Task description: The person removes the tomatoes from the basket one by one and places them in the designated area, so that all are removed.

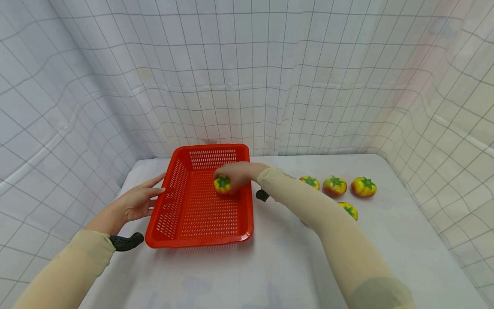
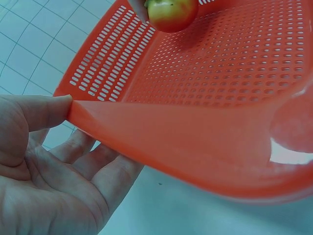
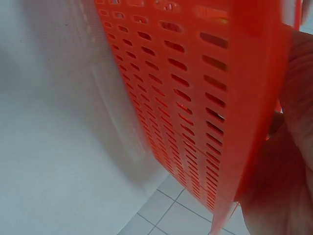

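Note:
A red perforated plastic basket (image 1: 210, 214) stands on the white table, left of the middle in the head view. My left hand (image 1: 139, 201) holds its left rim; in the left wrist view the thumb (image 2: 54, 111) lies on the rim and the other fingers reach underneath. Over the right rim comes my right hand (image 1: 240, 172), gripping a yellow-red tomato (image 1: 222, 184) with a green top inside the basket. The left wrist view shows this tomato (image 2: 173, 14) low over the basket floor. In the right wrist view the basket wall hides most of the right hand.
Several similar tomatoes lie on the right of the table, among them a yellow one (image 1: 363, 187) and a redder one (image 1: 334, 186). My right forearm partly covers two of them. White gridded curtains (image 1: 239, 77) enclose the table (image 1: 409, 240) at the back and sides.

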`<action>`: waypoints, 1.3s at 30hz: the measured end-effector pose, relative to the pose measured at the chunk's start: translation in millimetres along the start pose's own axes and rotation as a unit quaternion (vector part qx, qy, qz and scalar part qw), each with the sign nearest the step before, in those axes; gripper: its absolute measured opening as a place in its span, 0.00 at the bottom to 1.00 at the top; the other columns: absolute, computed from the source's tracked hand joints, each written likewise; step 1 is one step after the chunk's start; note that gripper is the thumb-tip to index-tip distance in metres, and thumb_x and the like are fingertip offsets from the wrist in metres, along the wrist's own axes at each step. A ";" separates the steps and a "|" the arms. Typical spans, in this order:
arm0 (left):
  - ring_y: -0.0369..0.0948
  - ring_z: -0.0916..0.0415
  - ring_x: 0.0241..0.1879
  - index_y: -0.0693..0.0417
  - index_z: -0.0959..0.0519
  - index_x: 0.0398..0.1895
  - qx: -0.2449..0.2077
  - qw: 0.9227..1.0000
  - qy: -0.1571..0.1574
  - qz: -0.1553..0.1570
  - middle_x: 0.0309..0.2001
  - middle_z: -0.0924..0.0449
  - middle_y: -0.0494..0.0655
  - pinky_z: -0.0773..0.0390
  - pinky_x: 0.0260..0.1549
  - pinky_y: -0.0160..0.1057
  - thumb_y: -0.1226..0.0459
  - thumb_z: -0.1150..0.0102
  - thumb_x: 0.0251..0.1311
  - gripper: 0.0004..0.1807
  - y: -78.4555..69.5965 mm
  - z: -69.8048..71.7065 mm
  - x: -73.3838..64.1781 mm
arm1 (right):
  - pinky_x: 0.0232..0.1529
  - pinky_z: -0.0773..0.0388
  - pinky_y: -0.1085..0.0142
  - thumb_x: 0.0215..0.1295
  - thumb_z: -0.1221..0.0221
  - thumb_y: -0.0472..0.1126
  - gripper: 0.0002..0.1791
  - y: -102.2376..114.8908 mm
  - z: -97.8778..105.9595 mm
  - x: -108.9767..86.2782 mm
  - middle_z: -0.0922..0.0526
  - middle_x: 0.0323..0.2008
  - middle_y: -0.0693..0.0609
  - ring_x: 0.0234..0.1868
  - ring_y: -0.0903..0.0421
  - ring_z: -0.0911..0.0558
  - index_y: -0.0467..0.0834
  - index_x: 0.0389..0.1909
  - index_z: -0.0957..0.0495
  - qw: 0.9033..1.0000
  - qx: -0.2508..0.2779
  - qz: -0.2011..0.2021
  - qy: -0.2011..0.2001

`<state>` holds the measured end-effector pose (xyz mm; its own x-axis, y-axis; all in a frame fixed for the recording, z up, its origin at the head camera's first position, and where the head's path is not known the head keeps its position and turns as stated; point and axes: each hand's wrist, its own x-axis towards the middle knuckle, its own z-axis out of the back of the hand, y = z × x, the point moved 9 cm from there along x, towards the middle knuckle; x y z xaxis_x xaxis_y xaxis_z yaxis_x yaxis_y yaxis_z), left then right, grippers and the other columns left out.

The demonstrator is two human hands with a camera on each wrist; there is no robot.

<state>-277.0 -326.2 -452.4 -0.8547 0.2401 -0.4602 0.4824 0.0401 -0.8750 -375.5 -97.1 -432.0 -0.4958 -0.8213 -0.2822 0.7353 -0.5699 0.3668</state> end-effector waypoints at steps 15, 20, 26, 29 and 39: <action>0.46 0.21 0.51 0.33 0.64 0.84 0.005 1.000 -0.003 -0.003 0.59 0.25 0.49 0.17 0.50 0.48 0.60 0.52 0.80 0.41 0.5 1.0 0.3 | 0.52 0.22 0.66 0.59 0.31 0.37 0.34 1.6 25.1 -16.0 0.31 0.60 0.58 0.59 0.58 0.32 0.60 0.66 0.27 0.996 0.072 0.028 -0.039; 0.46 0.21 0.51 0.33 0.64 0.84 0.006 1.000 -0.003 -0.002 0.60 0.26 0.50 0.17 0.49 0.48 0.60 0.53 0.80 0.41 -0.2 0.7 0.1 | 0.53 0.23 0.65 0.59 0.32 0.35 0.35 4.4 34.1 -22.6 0.32 0.62 0.57 0.61 0.57 0.33 0.58 0.67 0.27 0.993 0.103 0.039 -0.051; 0.45 0.21 0.50 0.33 0.65 0.84 0.001 1.000 0.004 0.000 0.58 0.25 0.49 0.16 0.48 0.47 0.61 0.54 0.81 0.40 -0.6 -1.0 -0.5 | 0.53 0.22 0.64 0.60 0.33 0.33 0.35 3.8 42.0 -33.8 0.33 0.64 0.56 0.63 0.55 0.34 0.58 0.68 0.28 0.985 0.159 0.045 -0.055; 0.45 0.20 0.50 0.33 0.65 0.84 0.002 1.000 0.006 0.000 0.58 0.24 0.48 0.16 0.48 0.47 0.61 0.54 0.81 0.40 -0.4 -1.5 -0.7 | 0.53 0.21 0.64 0.61 0.34 0.33 0.35 2.0 43.8 -39.5 0.33 0.65 0.55 0.63 0.54 0.34 0.58 0.68 0.28 0.981 0.178 0.045 -0.056; 0.45 0.19 0.49 0.33 0.64 0.84 0.000 1.000 0.005 0.004 0.56 0.22 0.47 0.16 0.49 0.47 0.61 0.53 0.80 0.41 0.0 -0.5 -1.1 | 0.53 0.20 0.62 0.60 0.35 0.33 0.36 -0.6 44.9 -54.9 0.34 0.64 0.56 0.62 0.54 0.32 0.61 0.67 0.29 0.978 0.200 0.046 -0.045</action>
<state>-275.9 -326.0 -451.8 -0.8490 0.2506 -0.4652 0.4887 0.0377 -0.8716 -369.4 -52.8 -376.9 -0.4882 -0.8579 -0.1600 0.5473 -0.4438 0.7096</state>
